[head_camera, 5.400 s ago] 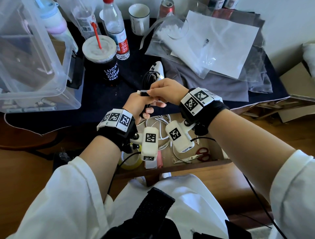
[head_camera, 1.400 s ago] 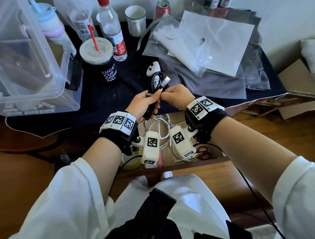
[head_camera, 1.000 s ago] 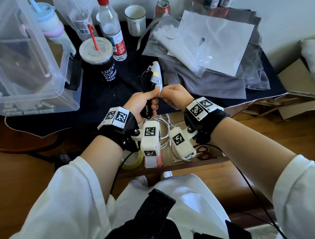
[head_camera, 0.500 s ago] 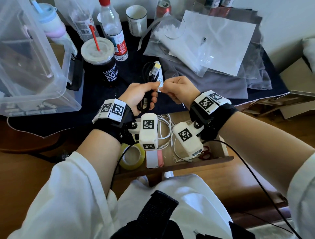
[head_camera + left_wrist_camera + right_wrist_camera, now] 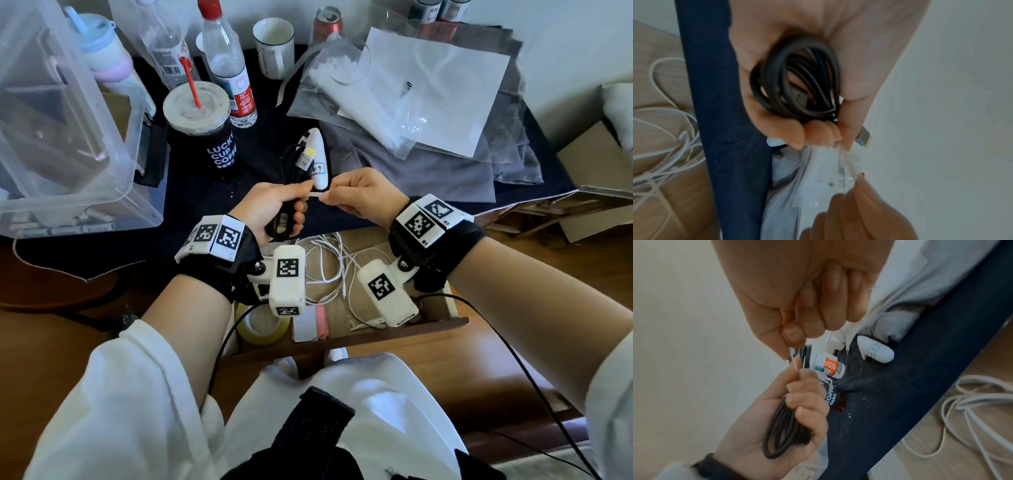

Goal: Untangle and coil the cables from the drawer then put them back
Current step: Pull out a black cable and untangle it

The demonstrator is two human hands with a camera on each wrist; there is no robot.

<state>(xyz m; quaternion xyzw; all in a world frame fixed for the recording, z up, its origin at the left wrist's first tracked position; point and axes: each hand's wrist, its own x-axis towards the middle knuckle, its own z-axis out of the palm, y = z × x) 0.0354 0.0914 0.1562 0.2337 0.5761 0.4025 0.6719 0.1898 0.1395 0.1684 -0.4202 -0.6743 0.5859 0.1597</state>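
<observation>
A black cable [image 5: 283, 222] is wound into a small coil, its USB plug [image 5: 306, 159] sticking up. My left hand [image 5: 301, 202] grips the coil [image 5: 797, 84] in its curled fingers above the open drawer [image 5: 342, 337]. A thin white tie [image 5: 317, 195] runs taut from the coil to my right hand [image 5: 330, 197], which pinches its end between thumb and forefinger. In the wrist views the tie [image 5: 847, 162] [image 5: 794, 365] shows as a pale strip between both hands. Loose white cables [image 5: 329, 267] lie tangled in the drawer below.
A tape roll [image 5: 260, 329] and cards [image 5: 311, 325] sit at the drawer's front. On the dark cloth behind stand a coffee cup [image 5: 205, 130], a water bottle [image 5: 229, 68], a clear plastic box [image 5: 68, 120], a small white device [image 5: 319, 164] and plastic bags [image 5: 411, 96].
My right hand has drawn a little to the right, stretching the white tie out from the coil. The left hand keeps its hold on the black coil.
</observation>
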